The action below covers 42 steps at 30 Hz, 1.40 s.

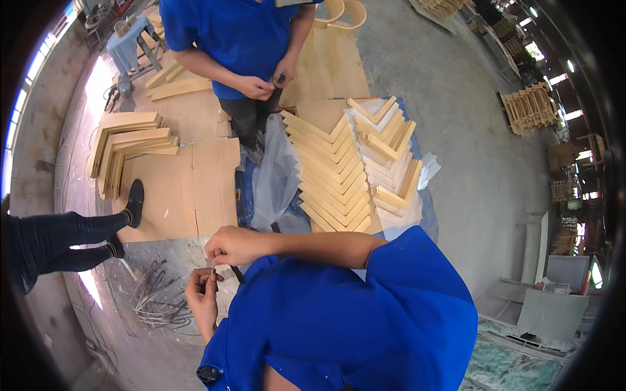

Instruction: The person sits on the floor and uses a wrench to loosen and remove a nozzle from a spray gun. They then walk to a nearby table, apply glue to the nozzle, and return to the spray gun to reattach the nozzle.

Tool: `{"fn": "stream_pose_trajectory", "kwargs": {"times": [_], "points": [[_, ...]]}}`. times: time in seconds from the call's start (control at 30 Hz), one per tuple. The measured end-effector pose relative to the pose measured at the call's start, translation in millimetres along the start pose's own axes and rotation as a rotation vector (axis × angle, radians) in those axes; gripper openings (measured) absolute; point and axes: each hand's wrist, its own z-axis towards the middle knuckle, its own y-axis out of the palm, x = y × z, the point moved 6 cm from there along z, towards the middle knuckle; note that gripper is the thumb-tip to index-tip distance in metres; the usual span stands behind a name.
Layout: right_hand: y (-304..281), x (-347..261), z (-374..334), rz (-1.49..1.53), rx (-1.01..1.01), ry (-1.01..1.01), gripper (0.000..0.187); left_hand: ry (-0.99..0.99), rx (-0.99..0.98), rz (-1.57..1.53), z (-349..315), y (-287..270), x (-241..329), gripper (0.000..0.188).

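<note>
- L hand (202,293) & R hand (229,246): fingers pinched on thin dark strip (236,274), held at chest ht, clear of floor, for fine fingerwork.
- V-shaped wood pcs (332,176) stacked nested ahead on floor, within reach.

Wood, plastic and cloth

Pale, smooth wood pieces (332,173) are stacked on clear, shiny plastic sheet (274,173); the floor (456,130) is rough grey.

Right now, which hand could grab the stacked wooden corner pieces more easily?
Probably the right hand: it is higher and nearer the wooden corner pieces. The left hand, pinching a thin dark strip, sits lower, farther away.
</note>
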Motion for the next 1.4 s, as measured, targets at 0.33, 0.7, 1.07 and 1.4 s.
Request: {"fn": "stream_pose_trajectory", "kwargs": {"times": [0.33,0.7,1.07,1.4], "points": [[-53.9,-1.9,214.2,-0.035,0.172,-0.130,0.021,-0.029,0.230,-0.228,104.3,-81.2,-6.4,0.010],[-222.8,-6.6,576.9,0.428,0.710,-0.225,0.010,-0.245,0.740,-0.294,185.3,-109.0,-12.8,0.014],[-499.5,152.2,817.1,-0.240,1.156,-0.024,0.051,-0.470,0.696,-0.355,275.1,-103.1,-10.0,0.013],[-583.0,194.1,947.7,-0.734,0.847,0.112,0.059,-0.485,0.568,-0.221,338.4,-116.0,-38.7,0.018]]}}
